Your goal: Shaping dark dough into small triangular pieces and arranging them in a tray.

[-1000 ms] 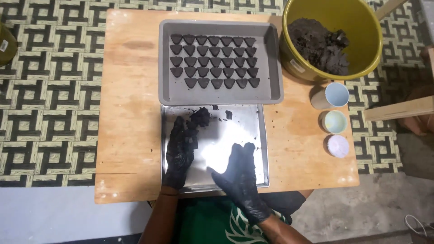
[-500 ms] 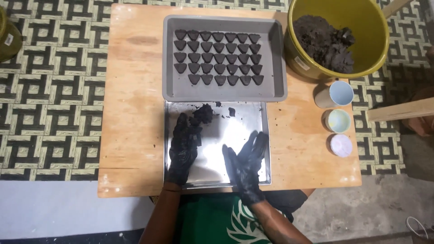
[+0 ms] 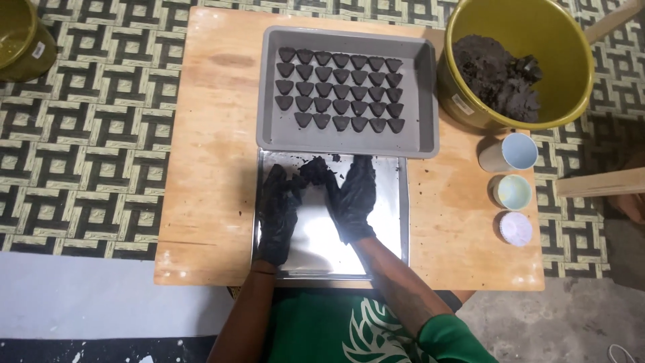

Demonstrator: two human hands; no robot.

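Both hands wear black gloves. The left hand (image 3: 277, 214) and the right hand (image 3: 354, 196) lie flat with fingers spread on a shiny tray (image 3: 396, 222), touching a dark lump (image 3: 314, 171) (near the tray's top edge) between them.

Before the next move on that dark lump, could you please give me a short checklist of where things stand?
1. Both hands at the dark lump: ok. The left hand and right hand flank it on the shiny steel tray.
2. Gloves on: ok, both black.
3. Grip on the lump: cannot tell; the fingers reach it, but no closed hold shows.
4. Room in the grey tray of shaped pieces: ok, the right strip and front edge are bare.
5. Supply in the yellow bowl: ok, dark mass inside.
6. Three cups beside the steel tray: ok, apart from the hands.
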